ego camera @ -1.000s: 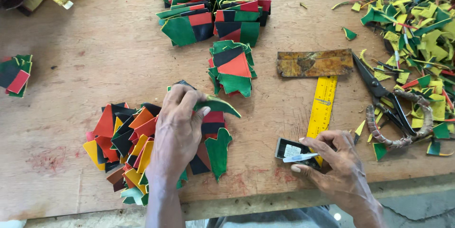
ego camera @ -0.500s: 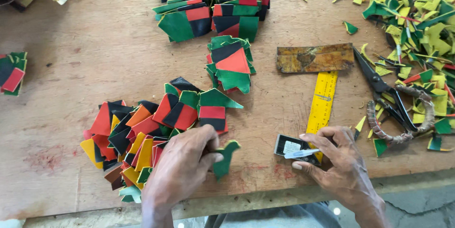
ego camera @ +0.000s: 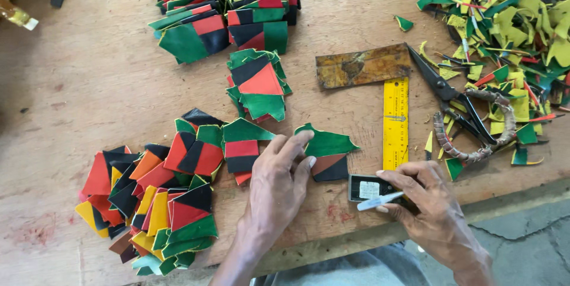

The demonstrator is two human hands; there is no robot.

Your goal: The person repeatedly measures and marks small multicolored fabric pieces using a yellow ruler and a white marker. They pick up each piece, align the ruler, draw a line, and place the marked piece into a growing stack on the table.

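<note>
Change: your left hand [ego camera: 279,182] has moved right off the fanned heap [ego camera: 157,200] since half a second ago, and a single green, brown and black patch [ego camera: 328,152] that was not out there before now lies on bare wood under its fingertips [ego camera: 301,140].
Left hand: your fingers are spread flat, pressing the patch's left edge to the counter [ego camera: 83,72]; nothing is gripped.
Right hand: your right hand [ego camera: 424,203] sits where it was at the counter's near edge, fingers curled narrowly around a small white blade-like strip [ego camera: 380,201], resting over a small dark block [ego camera: 369,188] with a pale label.
Patch location: between the heap on your left and the yellow ruler [ego camera: 395,122], near the front edge, just left of the dark block.
Patch axis: its long side runs left to right, the green part drawn to a point aimed right towards the ruler; the brown and black part lies on the near side.
Around: a small pile [ego camera: 258,84] of the same patches beyond your left hand, stacked bundles [ego camera: 222,7] further back, a rusty metal plate [ego camera: 362,66] above the ruler, black shears [ego camera: 463,108] with wrapped handles, and a scatter of green and yellow offcuts [ego camera: 510,19] at far right.
In the way: only the ruler and the dark block sit close to the patch; it touches neither.
</note>
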